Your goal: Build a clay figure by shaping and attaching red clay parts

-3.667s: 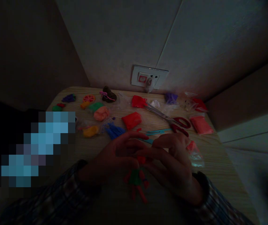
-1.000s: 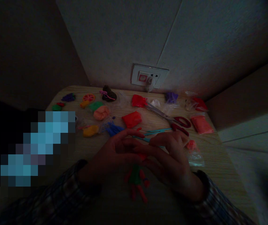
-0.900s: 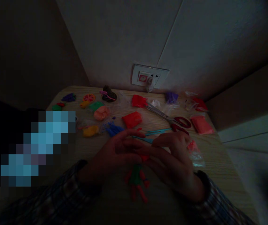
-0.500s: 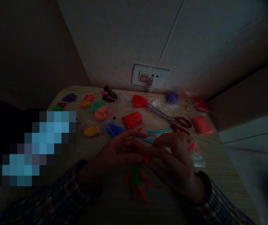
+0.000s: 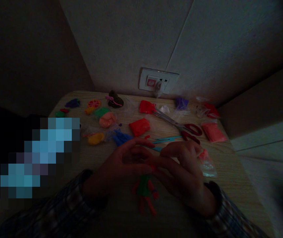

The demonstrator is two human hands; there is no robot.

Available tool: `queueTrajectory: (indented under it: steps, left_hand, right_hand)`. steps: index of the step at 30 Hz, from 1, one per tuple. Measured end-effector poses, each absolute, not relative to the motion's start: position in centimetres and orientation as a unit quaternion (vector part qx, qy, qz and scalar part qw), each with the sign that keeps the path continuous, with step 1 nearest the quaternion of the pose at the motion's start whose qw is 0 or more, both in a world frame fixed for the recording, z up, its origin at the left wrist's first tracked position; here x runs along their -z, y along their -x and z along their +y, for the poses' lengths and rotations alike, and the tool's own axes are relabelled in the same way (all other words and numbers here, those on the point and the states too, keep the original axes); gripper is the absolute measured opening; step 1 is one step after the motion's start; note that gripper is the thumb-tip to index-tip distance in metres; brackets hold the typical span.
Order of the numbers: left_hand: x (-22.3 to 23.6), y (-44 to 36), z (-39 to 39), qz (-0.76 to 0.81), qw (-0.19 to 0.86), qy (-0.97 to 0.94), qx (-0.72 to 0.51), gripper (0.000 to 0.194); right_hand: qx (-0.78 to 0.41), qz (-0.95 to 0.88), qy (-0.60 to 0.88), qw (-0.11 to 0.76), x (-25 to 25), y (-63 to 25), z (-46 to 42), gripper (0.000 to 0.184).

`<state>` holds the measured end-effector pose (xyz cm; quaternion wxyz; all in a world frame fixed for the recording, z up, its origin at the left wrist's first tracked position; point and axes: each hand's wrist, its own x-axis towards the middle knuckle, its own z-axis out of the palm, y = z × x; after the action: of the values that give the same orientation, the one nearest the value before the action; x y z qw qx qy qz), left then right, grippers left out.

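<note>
My left hand (image 5: 125, 162) and my right hand (image 5: 183, 168) meet over the middle of the table. Between their fingertips is a small red piece of modelling clay (image 5: 153, 168), mostly covered by the fingers. Just below lies a little clay figure (image 5: 143, 189) with a green body and reddish-orange arms and legs; its upper end is hidden behind my hands. Behind my fingers lie blue-green modelling tools (image 5: 167, 139) and a red scrap of clay (image 5: 147, 137). The scene is dim, so finger detail is hard to make out.
Scissors with dark red handles (image 5: 181, 126) lie behind my right hand. Bagged clay surrounds them: red (image 5: 140, 127), pink (image 5: 214, 131), purple (image 5: 181, 103), blue (image 5: 121, 137). Small clay pieces sit at the back left, including a brown one (image 5: 115, 100). A wall socket (image 5: 158, 81) is behind the table.
The red clay is slightly more covered by my fingers, which have shifted a little around it. Everything else on the table stays where it was.
</note>
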<state>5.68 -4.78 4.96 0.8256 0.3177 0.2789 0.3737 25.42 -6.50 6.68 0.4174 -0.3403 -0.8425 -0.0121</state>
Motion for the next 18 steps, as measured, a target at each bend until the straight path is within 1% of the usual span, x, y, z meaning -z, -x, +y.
queueTrajectory:
  steps: [4, 9, 13, 18]
  left_hand:
    - [-5.01, -5.69, -4.67, 0.284, 0.822, -0.316, -0.379, 0.046]
    - [-4.92, -5.76, -4.46, 0.278, 0.828, -0.308, -0.378, 0.050]
    - [-5.09, -5.79, -4.47, 0.280, 0.829, -0.304, -0.377, 0.047]
    - [-5.30, -5.84, -4.48, 0.275, 0.833, -0.299, -0.376, 0.050]
  right_hand:
    - [0.018, -0.854, 0.339, 0.394, -6.81, -25.57, -6.42, 0.015]
    - [0.015, -0.841, 0.350, 0.412, -6.95, -25.54, -6.48, 0.017]
    - [0.017, -0.849, 0.346, 0.399, -7.05, -25.56, -6.39, 0.015]
    - [0.019, -0.849, 0.341, 0.403, -6.96, -25.57, -6.38, 0.016]
